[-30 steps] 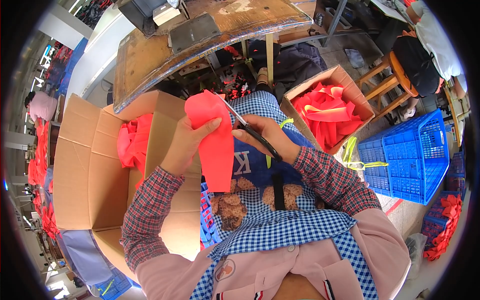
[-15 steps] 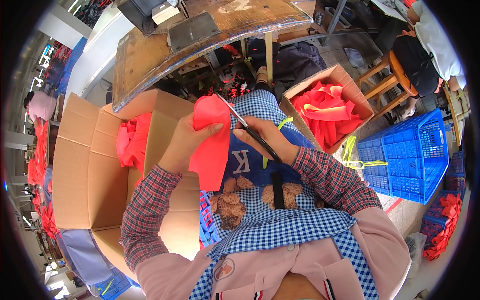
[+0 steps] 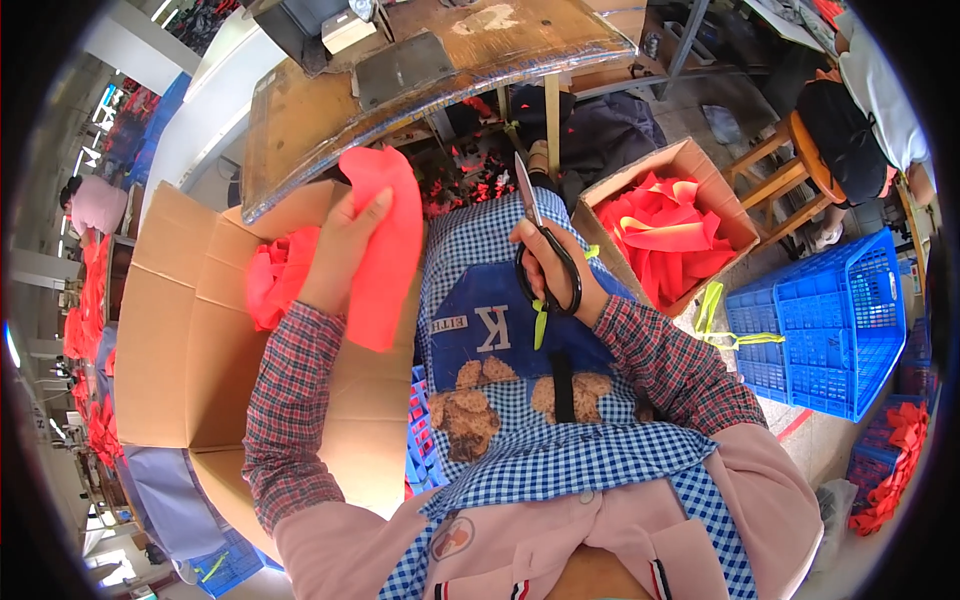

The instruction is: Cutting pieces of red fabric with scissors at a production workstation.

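My left hand (image 3: 347,243) is closed on a long red fabric piece (image 3: 388,245), which hangs down over the edge of the cardboard box (image 3: 165,330) on my left. More red fabric (image 3: 280,275) lies inside that box. Black-handled scissors (image 3: 548,262) are gripped in my right hand (image 3: 562,268), blades pointing up and away from me, apart from the fabric. Beneath my hands, the blue checked apron (image 3: 475,225) covers my lap. A smaller cardboard box (image 3: 690,150), filled with red and orange fabric pieces (image 3: 665,235), stands beyond my right hand.
A worn wooden table (image 3: 500,45) spans the far side, with red scraps (image 3: 480,180) beneath it. At right are a blue plastic crate (image 3: 815,325) and a wooden stool (image 3: 790,170), near a person in white (image 3: 880,75). Another person in pink (image 3: 98,205) is far left.
My left hand has carried the red fabric left, away from the scissors. My right hand has moved slightly right, and the scissors now point more upright.
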Motion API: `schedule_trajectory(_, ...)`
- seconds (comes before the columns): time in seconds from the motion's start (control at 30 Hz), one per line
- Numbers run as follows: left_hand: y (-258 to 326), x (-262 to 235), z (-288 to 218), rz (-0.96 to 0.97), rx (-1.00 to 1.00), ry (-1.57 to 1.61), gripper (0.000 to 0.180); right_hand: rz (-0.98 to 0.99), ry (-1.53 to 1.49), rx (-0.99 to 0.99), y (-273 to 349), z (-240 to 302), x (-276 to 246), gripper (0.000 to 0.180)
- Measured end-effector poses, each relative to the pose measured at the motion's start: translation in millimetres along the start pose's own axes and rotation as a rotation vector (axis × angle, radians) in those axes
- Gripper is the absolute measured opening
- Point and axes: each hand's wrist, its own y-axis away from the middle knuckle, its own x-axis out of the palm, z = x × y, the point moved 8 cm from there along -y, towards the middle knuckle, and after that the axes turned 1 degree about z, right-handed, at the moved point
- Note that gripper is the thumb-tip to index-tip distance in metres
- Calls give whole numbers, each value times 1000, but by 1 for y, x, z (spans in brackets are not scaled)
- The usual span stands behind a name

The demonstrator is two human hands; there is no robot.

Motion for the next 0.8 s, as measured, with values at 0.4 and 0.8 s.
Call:
schedule_trajectory(0.4, -101, -45, -102, 164, 242, 91, 27, 42, 150, -22, 0, -12, 2, 31)
schedule_trajectory(0.8, -128, -26, -122, 308, 253, 186, 29, 76, 151, 8, -1, -15, 3, 31)
